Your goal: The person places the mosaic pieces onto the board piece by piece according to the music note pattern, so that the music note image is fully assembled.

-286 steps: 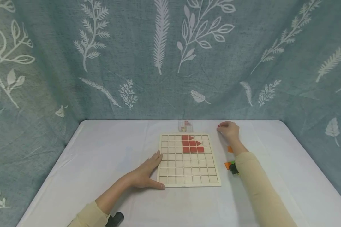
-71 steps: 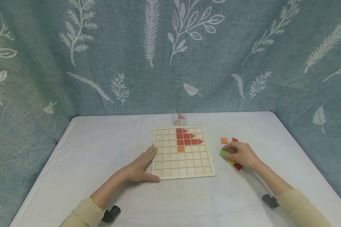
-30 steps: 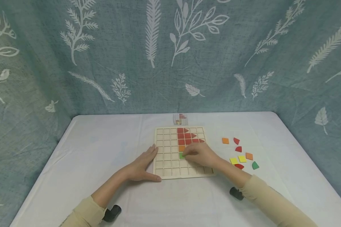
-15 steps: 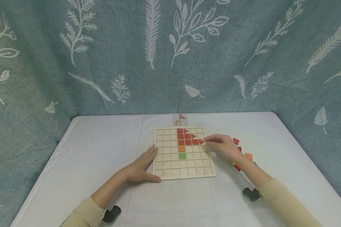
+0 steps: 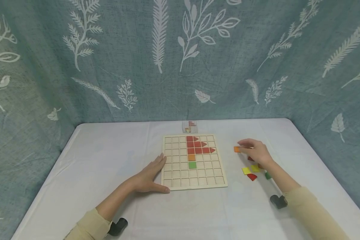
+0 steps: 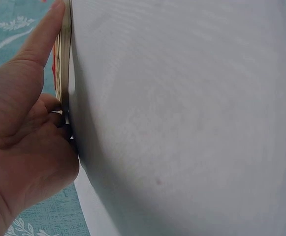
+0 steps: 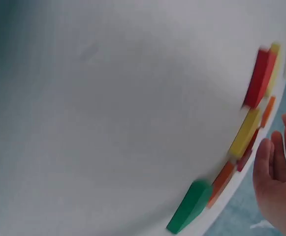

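Observation:
My left hand (image 5: 148,175) rests at the left side of a wooden grid board (image 5: 180,173), fingers along the left edge and thumb at the front left corner. In the left wrist view, the same hand (image 6: 29,113) lies against the board's edge. Red squares and triangles (image 5: 198,150) fill part of the far rows, with an orange square (image 5: 191,157) and a green square (image 5: 192,165) below them. My right hand (image 5: 256,152) is over the loose tiles, thumb tip overlapping a loose orange square (image 5: 236,149). In the right wrist view, that hand (image 7: 280,169) has relaxed fingers with nothing between them.
Loose yellow tiles (image 5: 246,171), a red rounded tile (image 5: 252,177) and a green rounded tile (image 5: 268,175) lie right of the board. A small pattern card (image 5: 189,127) sits behind it. A leaf-printed curtain (image 5: 114,60) hangs behind the white table (image 5: 114,143).
The green square was carried from the loose tiles to the board and let go below the orange one. My right hand has since moved right to the loose tiles; my left hand stays put.

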`<action>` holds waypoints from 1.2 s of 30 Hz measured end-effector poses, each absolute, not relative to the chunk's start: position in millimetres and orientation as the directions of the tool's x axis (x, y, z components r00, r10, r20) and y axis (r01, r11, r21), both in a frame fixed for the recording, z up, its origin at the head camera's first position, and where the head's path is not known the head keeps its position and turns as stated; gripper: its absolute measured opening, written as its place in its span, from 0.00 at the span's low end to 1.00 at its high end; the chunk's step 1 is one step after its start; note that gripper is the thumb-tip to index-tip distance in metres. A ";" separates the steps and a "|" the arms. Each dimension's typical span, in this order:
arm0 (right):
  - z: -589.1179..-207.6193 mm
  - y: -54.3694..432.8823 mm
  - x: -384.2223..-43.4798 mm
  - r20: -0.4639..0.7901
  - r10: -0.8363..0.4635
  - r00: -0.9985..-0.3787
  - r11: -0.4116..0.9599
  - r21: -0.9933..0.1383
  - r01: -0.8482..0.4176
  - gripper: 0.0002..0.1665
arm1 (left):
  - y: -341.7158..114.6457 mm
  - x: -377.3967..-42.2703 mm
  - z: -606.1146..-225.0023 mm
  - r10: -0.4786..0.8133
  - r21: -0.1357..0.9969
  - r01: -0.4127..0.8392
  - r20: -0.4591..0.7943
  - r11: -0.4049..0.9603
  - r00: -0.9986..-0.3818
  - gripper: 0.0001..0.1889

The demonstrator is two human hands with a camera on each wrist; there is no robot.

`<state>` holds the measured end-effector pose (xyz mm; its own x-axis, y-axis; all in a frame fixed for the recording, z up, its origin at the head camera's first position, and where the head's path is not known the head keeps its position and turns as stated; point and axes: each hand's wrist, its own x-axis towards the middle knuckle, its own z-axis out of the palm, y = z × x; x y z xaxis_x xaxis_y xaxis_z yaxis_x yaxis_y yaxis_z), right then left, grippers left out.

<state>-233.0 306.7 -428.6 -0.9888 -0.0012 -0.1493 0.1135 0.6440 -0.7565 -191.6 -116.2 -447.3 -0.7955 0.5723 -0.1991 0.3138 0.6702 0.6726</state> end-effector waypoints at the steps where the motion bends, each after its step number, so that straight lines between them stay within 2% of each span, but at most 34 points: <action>1: -429.9 308.1 -234.0 -0.144 -0.005 -0.990 0.668 -0.737 0.104 0.22 | -116.4 -191.4 -447.5 0.572 0.673 0.314 -0.198 0.669 -0.796 0.63; 6: -437.5 311.2 -237.4 -0.123 -0.040 -0.992 0.753 -0.656 0.051 0.21 | -116.6 -190.0 -448.7 0.568 0.671 0.308 -0.204 0.674 -0.798 0.63; 15: -437.3 305.6 -237.8 -0.085 -0.053 -0.995 0.785 -0.620 0.011 0.17 | -116.1 -188.2 -448.2 0.560 0.667 0.302 -0.209 0.681 -0.802 0.63; 20: -437.2 301.1 -235.8 -0.073 -0.045 -0.996 0.745 -0.667 0.015 0.19 | -115.8 -187.1 -447.5 0.558 0.666 0.298 -0.214 0.684 -0.802 0.63; 27: -437.1 276.2 -227.5 -0.111 -0.069 -0.991 0.607 -0.793 0.047 0.24 | -114.2 -189.7 -448.2 0.532 0.652 0.277 -0.230 0.706 -0.815 0.64; 31: -437.6 253.9 -219.7 -0.132 -0.113 -0.985 0.577 -0.816 0.043 0.23 | -113.8 -191.5 -448.6 0.537 0.648 0.285 -0.228 0.706 -0.812 0.64; 36: -438.3 225.6 -210.0 -0.109 -0.211 -0.971 0.589 -0.807 -0.038 0.17 | -114.1 -190.8 -449.2 0.538 0.651 0.285 -0.226 0.703 -0.812 0.64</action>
